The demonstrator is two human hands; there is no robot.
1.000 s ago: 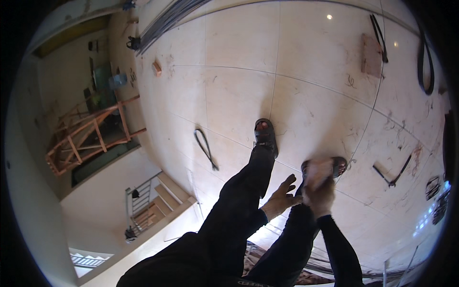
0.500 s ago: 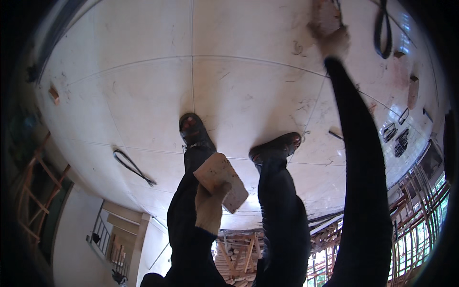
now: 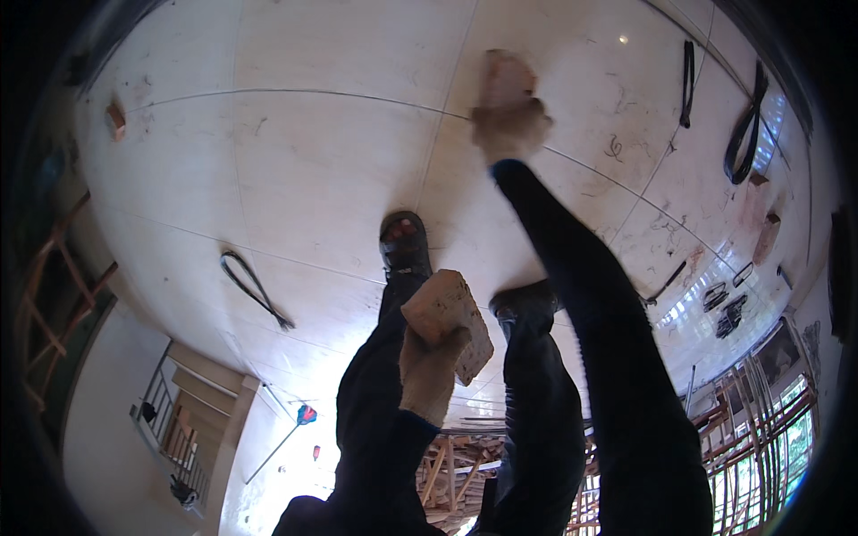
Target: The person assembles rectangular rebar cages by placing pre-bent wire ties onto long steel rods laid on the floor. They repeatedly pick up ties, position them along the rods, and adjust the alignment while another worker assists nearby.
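One reddish-tan brick (image 3: 450,320) sits tilted in the gloved left hand (image 3: 429,373), and a second, blurred brick (image 3: 506,79) is gripped by the outstretched right hand (image 3: 509,125).

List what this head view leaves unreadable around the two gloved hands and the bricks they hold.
- Right hand: motion blur smears it, so its grip on the far brick is unclear.
- Brick in the left hand: its lower face is covered by the glove.
- Right shoe: mostly behind the right sleeve.
- Small dark items near the right rim: too small and fisheye-bent to identify.
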